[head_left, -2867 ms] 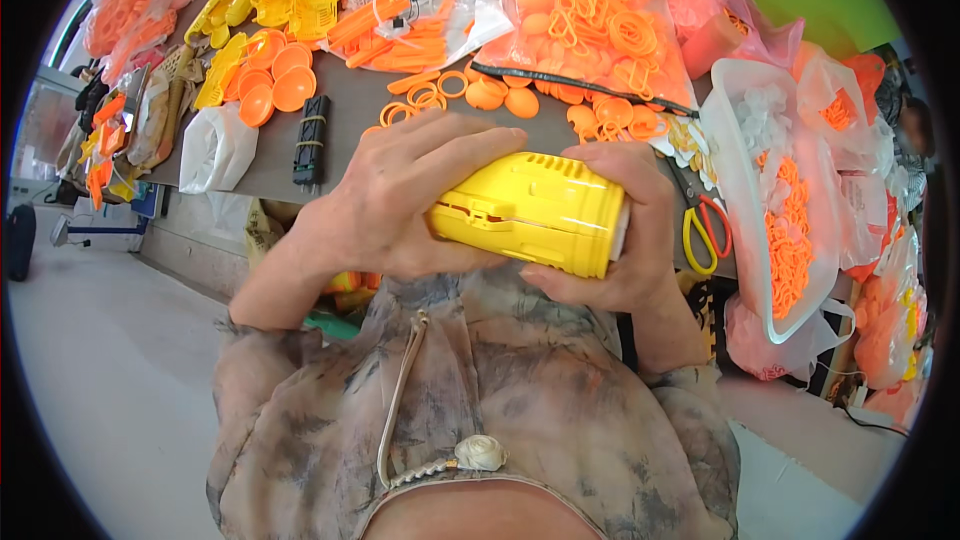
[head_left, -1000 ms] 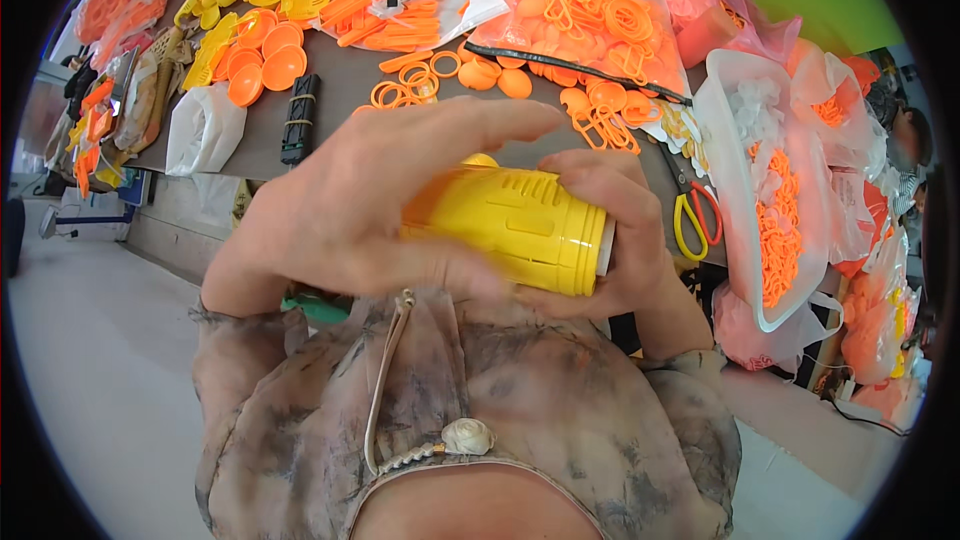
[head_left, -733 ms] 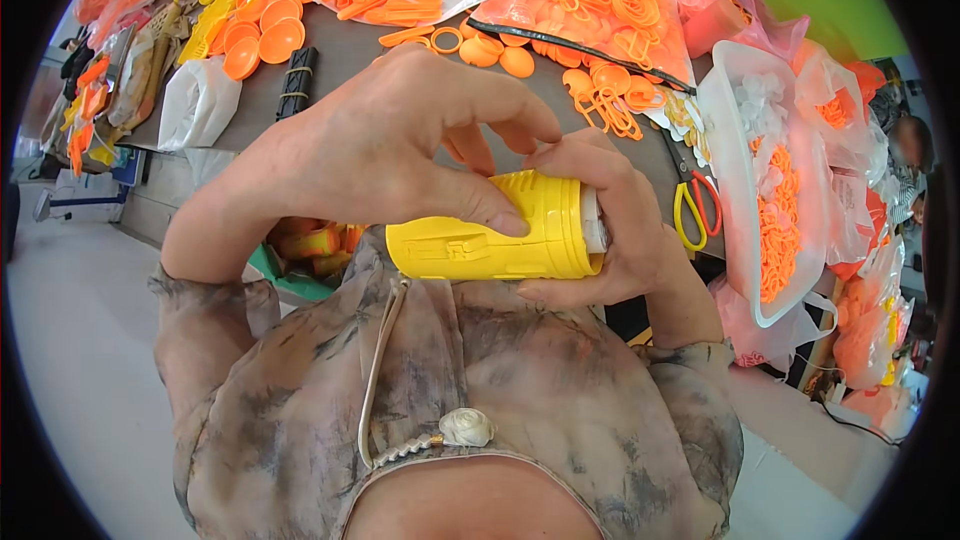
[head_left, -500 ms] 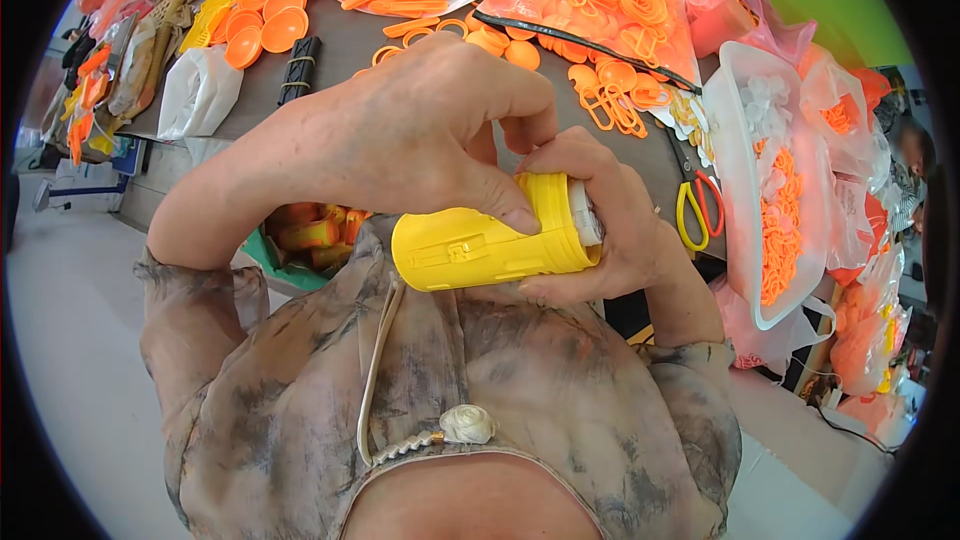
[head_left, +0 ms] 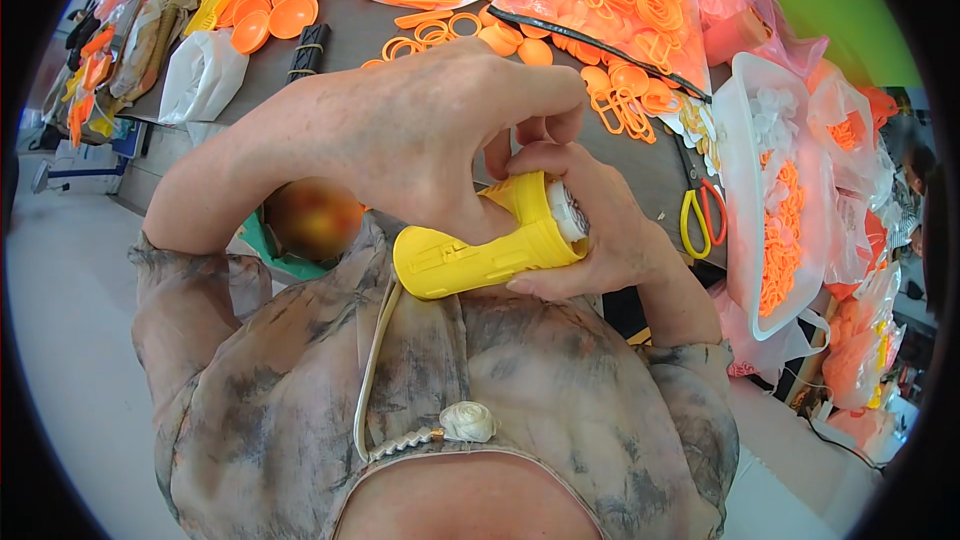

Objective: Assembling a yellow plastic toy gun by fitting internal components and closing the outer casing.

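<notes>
- Right by the person's shirt (head_left: 400, 380), which sits at 6 o'clock, is the yellow tube (head_left: 450, 265). It is the middle of our clock. It leans a bit, with its white end piece (head_left: 567, 215) toward 2 or 3 o'clock.
- The right hand (head_left: 608, 230) is at 3 o'clock, pinching the tube by that end, with the thumb underneath.
- The left hand (head_left: 430, 140) is at 11 o'clock. Its thumb touches the tube and its fingers curl in by the right hand. I can't tell if those fingers grip anything.
- At 9 o'clock there is a green tub (head_left: 257, 245); what's inside looks blurry.
- Past the hands is the gray tabletop (head_left: 352, 40).
- Scissors (head_left: 696, 181) lie between 2 and 3 o'clock, beside a big white tub (head_left: 733, 190) of orange bits.
- A black bundle (head_left: 309, 52) is between 10 and 11 o'clock.
- Orange cups (head_left: 293, 16) sit near 11 o'clock.
- A clear bag (head_left: 620, 5) of orange parts is at 1 o'clock.
</notes>
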Action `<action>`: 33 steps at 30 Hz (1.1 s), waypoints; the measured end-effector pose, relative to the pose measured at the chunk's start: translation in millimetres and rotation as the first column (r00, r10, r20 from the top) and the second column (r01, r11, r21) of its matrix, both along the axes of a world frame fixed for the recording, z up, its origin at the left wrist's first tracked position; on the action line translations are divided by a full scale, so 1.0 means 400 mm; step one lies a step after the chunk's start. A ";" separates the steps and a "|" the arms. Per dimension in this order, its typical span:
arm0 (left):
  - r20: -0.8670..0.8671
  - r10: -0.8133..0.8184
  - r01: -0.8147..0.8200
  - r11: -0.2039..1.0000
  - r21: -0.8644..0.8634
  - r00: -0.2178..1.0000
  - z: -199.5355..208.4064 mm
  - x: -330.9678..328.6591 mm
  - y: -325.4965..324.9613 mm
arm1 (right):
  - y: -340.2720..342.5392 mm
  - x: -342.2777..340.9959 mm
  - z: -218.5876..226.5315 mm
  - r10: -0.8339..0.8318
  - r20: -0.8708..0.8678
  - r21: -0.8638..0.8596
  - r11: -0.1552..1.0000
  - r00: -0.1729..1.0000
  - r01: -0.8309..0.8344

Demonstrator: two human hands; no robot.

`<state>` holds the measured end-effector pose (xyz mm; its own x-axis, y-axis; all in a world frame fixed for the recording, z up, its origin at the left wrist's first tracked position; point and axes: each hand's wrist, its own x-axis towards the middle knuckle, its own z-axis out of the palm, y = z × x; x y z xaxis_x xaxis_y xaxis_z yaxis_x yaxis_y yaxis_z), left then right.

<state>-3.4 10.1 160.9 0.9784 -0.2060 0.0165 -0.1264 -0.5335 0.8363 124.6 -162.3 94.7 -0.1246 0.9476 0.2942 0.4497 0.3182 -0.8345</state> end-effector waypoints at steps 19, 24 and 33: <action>0.280 0.022 0.008 0.994 -0.106 0.960 -0.060 -0.025 0.049 | -0.001 0.000 -0.021 -0.069 -0.136 -0.011 0.998 0.988 0.068; 0.216 -0.039 0.076 0.983 -0.165 0.976 -0.070 -0.012 0.031 | 0.009 -0.002 -0.034 -0.009 -0.177 0.060 0.998 0.984 0.020; 0.133 -0.102 0.124 0.979 -0.165 0.986 -0.036 0.010 0.033 | 0.010 -0.006 -0.018 0.000 -0.068 -0.109 0.994 0.998 -0.007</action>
<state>0.7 23.2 146.7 0.9372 -0.2987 0.1799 -0.2852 -0.3598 0.8884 122.2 -158.1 87.5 -0.1112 0.9741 0.1969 0.3898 0.2251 -0.8930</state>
